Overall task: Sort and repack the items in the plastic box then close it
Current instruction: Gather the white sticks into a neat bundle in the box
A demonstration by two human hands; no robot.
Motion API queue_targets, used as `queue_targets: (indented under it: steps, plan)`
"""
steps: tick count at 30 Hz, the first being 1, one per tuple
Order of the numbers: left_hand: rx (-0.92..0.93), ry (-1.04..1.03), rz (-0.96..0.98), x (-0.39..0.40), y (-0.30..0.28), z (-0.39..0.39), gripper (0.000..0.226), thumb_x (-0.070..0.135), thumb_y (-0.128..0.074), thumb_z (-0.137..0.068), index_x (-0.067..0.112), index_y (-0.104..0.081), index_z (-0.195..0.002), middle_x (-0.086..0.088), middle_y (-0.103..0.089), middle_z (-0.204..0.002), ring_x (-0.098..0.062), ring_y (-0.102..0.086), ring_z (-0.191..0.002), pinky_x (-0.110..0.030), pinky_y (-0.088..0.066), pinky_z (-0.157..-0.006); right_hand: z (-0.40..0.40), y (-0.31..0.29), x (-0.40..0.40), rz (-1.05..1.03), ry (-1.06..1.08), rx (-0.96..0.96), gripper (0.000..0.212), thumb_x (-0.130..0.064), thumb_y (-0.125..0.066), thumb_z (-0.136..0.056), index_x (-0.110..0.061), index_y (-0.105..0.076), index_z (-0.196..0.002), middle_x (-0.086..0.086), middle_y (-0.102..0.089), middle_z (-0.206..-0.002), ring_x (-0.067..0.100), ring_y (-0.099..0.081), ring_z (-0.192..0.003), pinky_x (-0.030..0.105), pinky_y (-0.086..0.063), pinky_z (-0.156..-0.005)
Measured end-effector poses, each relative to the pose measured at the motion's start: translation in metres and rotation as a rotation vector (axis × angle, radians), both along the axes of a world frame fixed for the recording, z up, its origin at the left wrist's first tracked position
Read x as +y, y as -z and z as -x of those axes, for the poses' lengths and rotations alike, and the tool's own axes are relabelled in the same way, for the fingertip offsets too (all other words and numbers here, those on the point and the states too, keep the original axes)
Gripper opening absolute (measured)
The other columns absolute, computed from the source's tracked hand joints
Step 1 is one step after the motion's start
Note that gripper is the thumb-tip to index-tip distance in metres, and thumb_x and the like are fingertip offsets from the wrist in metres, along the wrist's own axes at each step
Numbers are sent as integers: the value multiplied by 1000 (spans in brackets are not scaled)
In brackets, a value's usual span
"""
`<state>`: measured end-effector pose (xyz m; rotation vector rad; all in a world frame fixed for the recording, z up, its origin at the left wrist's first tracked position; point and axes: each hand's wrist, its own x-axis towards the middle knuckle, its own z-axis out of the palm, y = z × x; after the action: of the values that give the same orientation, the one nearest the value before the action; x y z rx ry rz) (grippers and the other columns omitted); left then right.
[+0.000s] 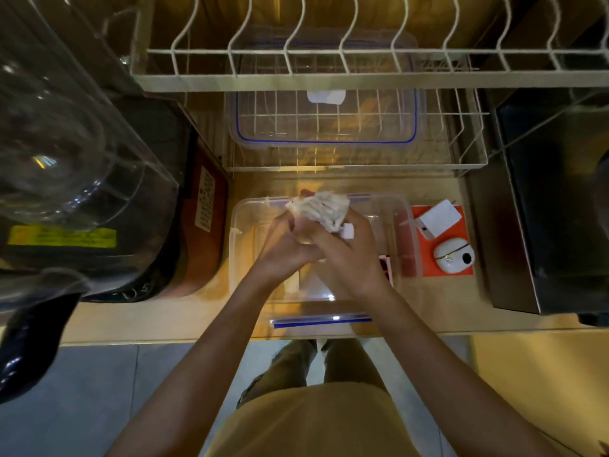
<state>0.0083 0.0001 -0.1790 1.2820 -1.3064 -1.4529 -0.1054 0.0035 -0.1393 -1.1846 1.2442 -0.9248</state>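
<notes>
1. Grip: left hand (284, 244) and right hand (342, 250), both closed around a bundled white cable (321, 207); a white plug end juts out by the right fingers.
2. Pose: both forearms reach forward from the near counter edge, converging; wrists close together, hands touching, raised over the clear plastic box (237, 258).
3. Plastic box: open, on the wooden counter (158, 318), centred before the person; contents under the hands mostly hidden.
4. Lid (326, 127): clear, blue seal, lying on the white wire dish rack (468, 133) behind the box, well apart.
5. Right margin: orange card (461, 268) just beside the box, bearing a white charger (436, 219) and white earbud case (453, 253).
6. Left margin: dark appliance (138, 225) near the box wall; narrow bare counter between.
</notes>
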Motion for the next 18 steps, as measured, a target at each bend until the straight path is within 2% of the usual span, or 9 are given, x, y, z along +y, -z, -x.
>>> queue_targets:
  steps: [2, 4, 6, 9, 11, 13, 14, 16, 18]
  plan:
    - [-63, 17, -1, 0, 7, -3, 53, 30, -75, -58, 18, -62, -108, 0, -68, -106, -16, -62, -105, -34, -50, -89, -4, -1, 5, -6, 88, -79, 23, -8, -63, -85, -10, -63, -107, -14, -65, -88, -9, -63, -83, 5, -47, -72]
    - [-44, 26, -51, 1, 14, -4, 50, 29, -75, -55, 26, -61, -103, 8, -67, -99, -13, -62, -101, -32, -50, -87, -10, 0, 10, -20, 154, -138, 23, -6, -63, -85, -4, -62, -108, -10, -66, -88, -4, -64, -84, 9, -50, -74]
    - [-13, 59, -84, 1, 16, -4, 49, 27, -76, -58, 23, -62, -104, 5, -67, -97, -15, -63, -99, -37, -51, -87, -14, 1, 12, -13, 176, -147, 27, -10, -67, -82, -5, -62, -107, -9, -65, -88, -1, -64, -86, 11, -51, -76]
    - [-127, 124, -32, -2, 19, -1, 34, 37, -68, -62, 31, -61, -94, 8, -65, -90, -14, -63, -92, -38, -51, -84, -14, 10, 9, -11, 132, -81, 24, -16, -68, -70, -24, -62, -92, -11, -64, -82, -2, -63, -79, 10, -49, -72]
    - [-91, 154, -73, -1, 22, 2, 31, 41, -68, -60, 36, -60, -90, 14, -65, -85, -14, -63, -89, -40, -52, -83, -10, 21, 7, -42, 50, -34, 38, -8, -70, -68, -35, -59, -92, -12, -65, -83, 1, -64, -81, 21, -50, -74]
    - [118, 145, -222, 0, 30, 1, 44, 44, -77, -58, 29, -62, -96, 14, -71, -84, -7, -65, -86, -28, -53, -78, -8, 29, 7, -42, 9, 22, 49, 0, -70, -69, -37, -58, -100, -16, -65, -87, 3, -64, -88, 26, -52, -81]
    - [160, 130, -277, 1, 32, 2, 43, 41, -79, -59, 24, -65, -95, 11, -73, -84, -5, -67, -82, -21, -54, -73, -8, 32, 7, -42, 20, 38, 46, 1, -69, -72, -31, -60, -102, -16, -64, -88, 3, -63, -89, 25, -52, -83]
    - [242, 103, -348, 2, 30, 0, 16, 19, -71, -75, 20, -70, -90, 7, -73, -83, 2, -68, -72, -11, -53, -63, -8, 32, 8, -37, 84, 30, 29, 2, -68, -77, -13, -65, -102, -12, -65, -85, 2, -65, -84, 20, -52, -81]
    - [268, 57, -447, 4, 28, 2, 26, 2, -61, -83, 26, -63, -91, 13, -61, -88, 23, -57, -66, 1, -46, -62, -10, 27, 10, 31, 119, 18, 24, 5, -68, -76, -6, -67, -98, -11, -66, -82, -3, -65, -80, 12, -51, -77]
